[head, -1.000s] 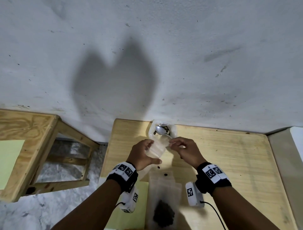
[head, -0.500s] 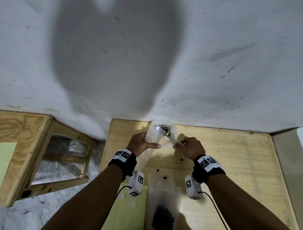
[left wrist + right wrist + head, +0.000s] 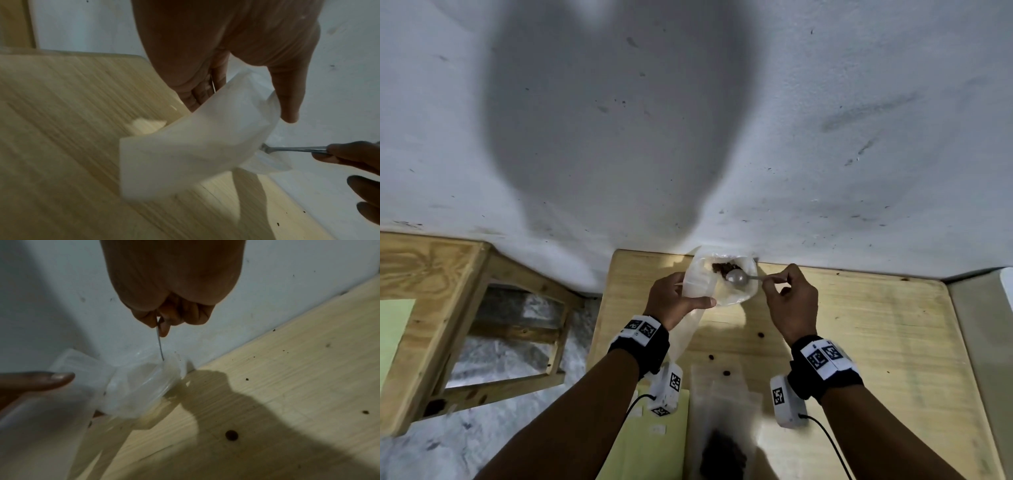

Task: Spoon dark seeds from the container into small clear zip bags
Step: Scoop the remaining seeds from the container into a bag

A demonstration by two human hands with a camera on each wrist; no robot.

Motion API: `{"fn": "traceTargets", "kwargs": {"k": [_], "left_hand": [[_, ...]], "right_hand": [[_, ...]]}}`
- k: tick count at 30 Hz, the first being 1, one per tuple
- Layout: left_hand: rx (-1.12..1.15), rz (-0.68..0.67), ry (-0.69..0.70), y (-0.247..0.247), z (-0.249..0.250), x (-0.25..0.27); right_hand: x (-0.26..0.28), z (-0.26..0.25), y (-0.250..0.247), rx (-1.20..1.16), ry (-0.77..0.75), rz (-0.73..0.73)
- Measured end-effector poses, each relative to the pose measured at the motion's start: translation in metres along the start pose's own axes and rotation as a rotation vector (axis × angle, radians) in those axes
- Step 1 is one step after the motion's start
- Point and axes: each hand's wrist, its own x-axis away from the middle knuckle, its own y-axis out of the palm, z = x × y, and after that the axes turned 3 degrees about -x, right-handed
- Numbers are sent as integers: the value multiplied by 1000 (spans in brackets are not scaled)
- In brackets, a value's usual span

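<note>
A clear round container (image 3: 744, 291) stands against the wall with dark seeds (image 3: 724, 267) at its far side. My right hand (image 3: 774, 279) pinches the handle of a metal spoon (image 3: 737, 278), whose bowl lies inside the container beside the seeds. My left hand (image 3: 688, 298) holds a small clear zip bag (image 3: 698, 284) by its top, just left of the container, thumb across its front. In the left wrist view the bag (image 3: 195, 154) hangs slack above the table and the spoon handle (image 3: 296, 149) shows behind it. The right wrist view shows the spoon handle (image 3: 159, 340) dipping into the container (image 3: 144, 386).
A wooden table (image 3: 876, 342) carries a filled zip bag (image 3: 722, 455) of dark seeds near its front edge and a few loose seeds (image 3: 760, 335). A pale green sheet (image 3: 650, 442) lies at the front left. A wooden frame (image 3: 431, 308) stands left of the table.
Both hands have moved away from me toward the container at the wall. My right hand has drawn slightly right, apart from the left, and the spoon bowl now lies in the container.
</note>
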Motion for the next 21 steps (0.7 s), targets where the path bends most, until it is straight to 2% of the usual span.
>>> {"fn": "traceTargets", "kwargs": {"k": [3,6,10,16,21], "left_hand": [[-81,49,73,-1,1,2],[-152,59,129,-1,3,5],[-189,13,112,-1,-1,6],[-156,-8,84,1,-7,8],[-136,11,73,2,-8,8]], "right_hand": [[3,-3,2,99,-1,16],[7,-10,6,74,-18,35],[16,-18,11,-27,-73,56],[26,-8,21,39,-160,-109],[23,-7,18,69,-68,-27]]}}
